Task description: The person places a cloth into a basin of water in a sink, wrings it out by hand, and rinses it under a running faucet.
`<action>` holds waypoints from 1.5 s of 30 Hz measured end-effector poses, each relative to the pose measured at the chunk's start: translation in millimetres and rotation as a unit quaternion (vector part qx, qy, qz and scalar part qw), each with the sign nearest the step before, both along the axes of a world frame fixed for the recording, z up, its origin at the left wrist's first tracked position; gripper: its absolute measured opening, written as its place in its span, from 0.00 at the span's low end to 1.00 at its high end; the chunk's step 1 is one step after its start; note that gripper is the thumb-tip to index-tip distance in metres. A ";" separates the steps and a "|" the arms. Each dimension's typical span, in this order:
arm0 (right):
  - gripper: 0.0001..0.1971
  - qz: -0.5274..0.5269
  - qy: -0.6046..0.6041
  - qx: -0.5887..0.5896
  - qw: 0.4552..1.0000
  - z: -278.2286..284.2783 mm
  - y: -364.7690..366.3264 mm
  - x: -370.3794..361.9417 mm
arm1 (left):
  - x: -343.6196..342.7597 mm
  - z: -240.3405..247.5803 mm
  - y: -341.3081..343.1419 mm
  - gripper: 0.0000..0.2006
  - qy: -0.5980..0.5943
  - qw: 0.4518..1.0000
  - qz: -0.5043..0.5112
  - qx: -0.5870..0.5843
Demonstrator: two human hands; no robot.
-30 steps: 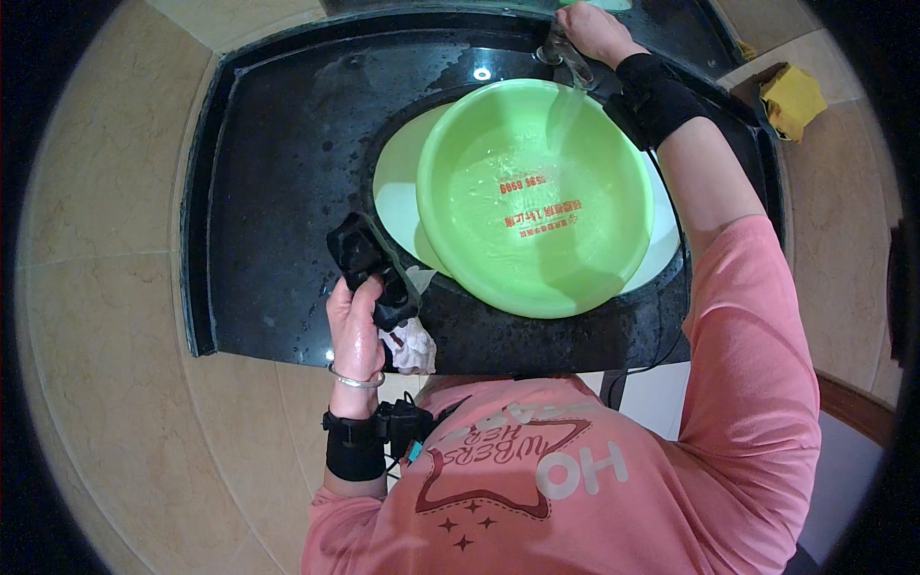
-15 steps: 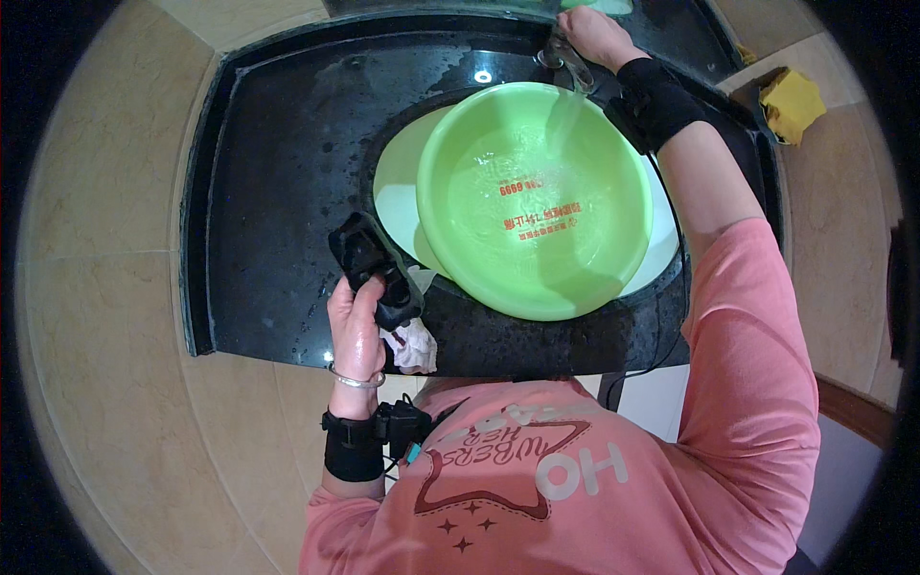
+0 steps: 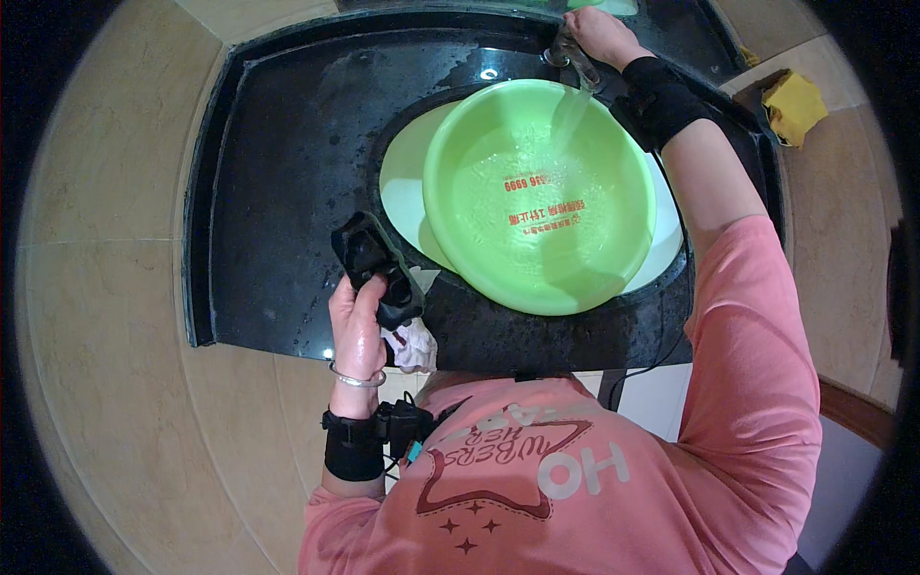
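Observation:
My left hand (image 3: 356, 324) is closed round a glossy black hollow object (image 3: 369, 251) with a raised rim, whose kind I cannot make out. It is held over the front left of the counter. At the back, my right hand (image 3: 604, 36) has its fingers wrapped on the top of the metal tap (image 3: 573, 59), at its handle. Water runs from the spout into a light green plastic basin (image 3: 460, 206) with red printing inside, and the water's surface ripples. The basin rests over a white oval sink (image 3: 402, 182).
A crumpled white and pink cloth (image 3: 418, 347) lies at the counter's front edge, beside my left hand. The wet black countertop (image 3: 287, 172) has a raised border. A folded yellow cloth (image 3: 795, 107) sits at the far right. A thin black cable (image 3: 661, 353) hangs beside my right arm.
The basin and counter appear shifted very slightly in the picture. Both hands keep their holds, and the water still runs.

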State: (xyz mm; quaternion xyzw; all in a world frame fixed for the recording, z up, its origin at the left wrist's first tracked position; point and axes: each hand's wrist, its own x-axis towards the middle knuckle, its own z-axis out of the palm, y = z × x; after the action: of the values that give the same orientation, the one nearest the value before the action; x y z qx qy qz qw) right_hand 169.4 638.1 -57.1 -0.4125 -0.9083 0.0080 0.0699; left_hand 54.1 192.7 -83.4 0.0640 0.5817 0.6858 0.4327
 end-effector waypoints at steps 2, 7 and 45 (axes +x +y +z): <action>0.17 0.002 0.001 -0.002 1.000 0.3 -1.6 -1.1 | -0.5 -0.7 -1.6 0.09 -0.004 1.000 0.003 -0.002; 0.17 -0.004 0.011 -0.003 1.000 -0.8 2.3 0.2 | 1.8 -2.0 2.0 0.09 -0.009 1.000 0.002 -0.007; 0.11 0.104 -0.063 0.086 0.989 -8.8 33.7 22.5 | 23.8 0.9 35.2 0.08 -0.043 0.999 -0.021 0.008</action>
State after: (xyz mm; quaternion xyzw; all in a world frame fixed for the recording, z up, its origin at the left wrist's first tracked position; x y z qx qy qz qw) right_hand 191.9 671.8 -65.9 -0.3077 -0.9462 -0.0890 0.0464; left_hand 77.9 227.8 -82.5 0.0499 0.5554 0.6832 0.4715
